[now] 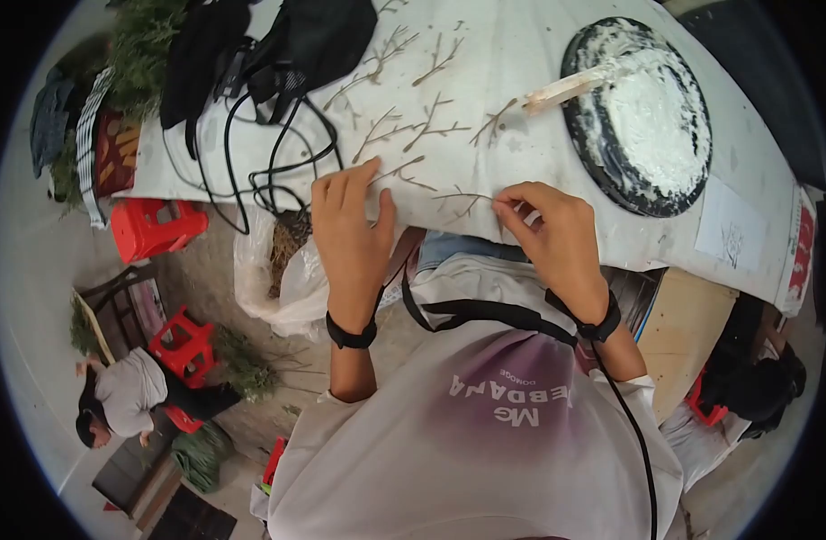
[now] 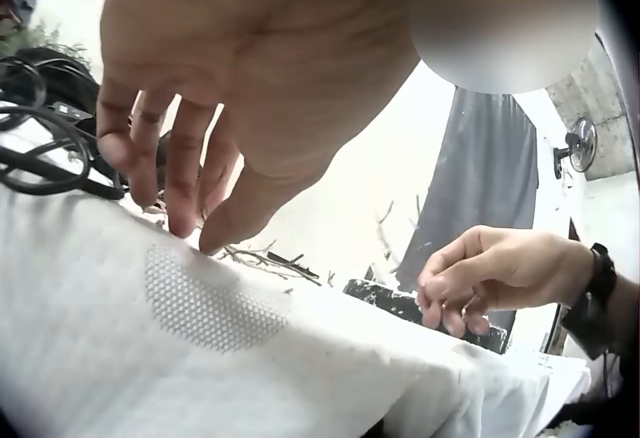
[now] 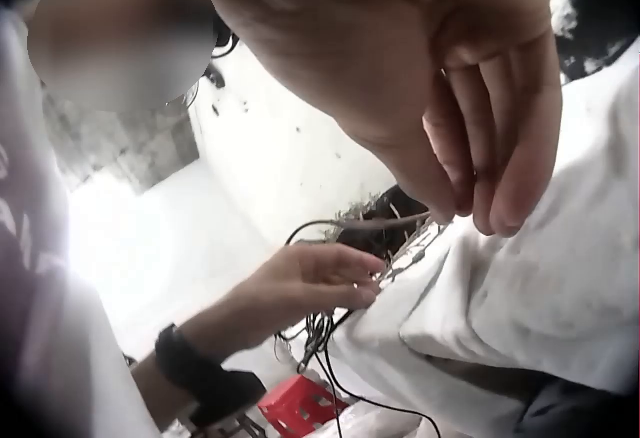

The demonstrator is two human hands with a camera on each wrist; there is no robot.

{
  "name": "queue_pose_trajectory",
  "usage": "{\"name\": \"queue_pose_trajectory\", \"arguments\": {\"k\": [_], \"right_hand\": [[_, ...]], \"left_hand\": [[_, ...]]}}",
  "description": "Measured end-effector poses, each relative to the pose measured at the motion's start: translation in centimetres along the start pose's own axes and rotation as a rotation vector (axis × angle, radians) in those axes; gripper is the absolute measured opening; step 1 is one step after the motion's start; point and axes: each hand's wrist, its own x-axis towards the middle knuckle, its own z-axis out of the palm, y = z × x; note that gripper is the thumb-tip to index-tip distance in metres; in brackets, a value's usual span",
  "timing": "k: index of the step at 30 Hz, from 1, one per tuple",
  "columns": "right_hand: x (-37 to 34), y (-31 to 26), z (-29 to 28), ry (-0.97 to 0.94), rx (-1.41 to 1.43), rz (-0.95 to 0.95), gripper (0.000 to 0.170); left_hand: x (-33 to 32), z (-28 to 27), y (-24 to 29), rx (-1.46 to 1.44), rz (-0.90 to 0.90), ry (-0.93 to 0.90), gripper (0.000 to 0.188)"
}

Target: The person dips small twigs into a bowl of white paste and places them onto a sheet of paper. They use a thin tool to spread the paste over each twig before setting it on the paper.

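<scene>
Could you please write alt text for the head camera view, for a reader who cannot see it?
A person's right hand pinches a small twig at the near edge of a white-covered table, the left hand open nearby. More twigs lie beyond, between black cables and a round black tray smeared with white paste.

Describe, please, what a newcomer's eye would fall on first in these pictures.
Probably the round black plate on the person's right, thickly smeared with white paste, a wooden stick lying over its edge. Next, the thin bare twigs spread across the middle of the white cloth. Then the bright red stool on the floor at left.
</scene>
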Motion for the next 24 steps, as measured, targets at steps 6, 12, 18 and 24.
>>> {"name": "queue_pose_trajectory", "arguments": {"k": [6,12,18,24], "right_hand": [[-3.6,2.4,-8.0,0.288,0.357,0.315,0.009],[-6.7,7.3,-13.8,0.861,0.459,0.467,0.008],[-6.3,10.3,-15.5,0.902,0.265,0.43,0.01],[-4.9,10.4,-16.4,0.751,-0.218,0.308,0.013]], "left_hand": [[0.7,0.6,0.4,-0.151,-0.174,-0.048,0.015],[1.7,-0.2,4.5,-0.324,-0.087,-0.156,0.014],[2.2,4.0,9.1,-0.528,0.101,-0.336,0.018],[1.6,7.7,9.5,-0.544,0.241,-0.261,0.019]]}}
